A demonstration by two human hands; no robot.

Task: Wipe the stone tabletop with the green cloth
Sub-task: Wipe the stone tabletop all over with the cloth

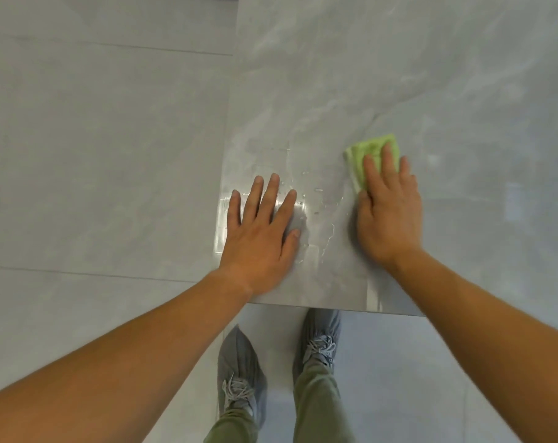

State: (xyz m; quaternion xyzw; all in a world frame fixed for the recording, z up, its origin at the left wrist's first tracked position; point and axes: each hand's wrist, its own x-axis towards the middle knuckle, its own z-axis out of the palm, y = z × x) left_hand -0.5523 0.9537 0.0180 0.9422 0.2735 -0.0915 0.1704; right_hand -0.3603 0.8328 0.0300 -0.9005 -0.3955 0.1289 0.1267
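Note:
The grey stone tabletop [399, 75] fills the upper right of the head view, with its near edge just above my feet. A folded green cloth [365, 153] lies flat on it. My right hand [387, 215] presses down on the cloth with fingers spread, and only the cloth's far and left parts show past my fingers. My left hand [261, 231] rests flat on the stone near the table's left corner, fingers apart and holding nothing. Water drops and wet streaks [319, 206] glisten between my two hands.
A grey tiled floor [95, 155] lies to the left of the table and below its near edge. My feet in grey shoes [239, 369] stand close to the table's front edge.

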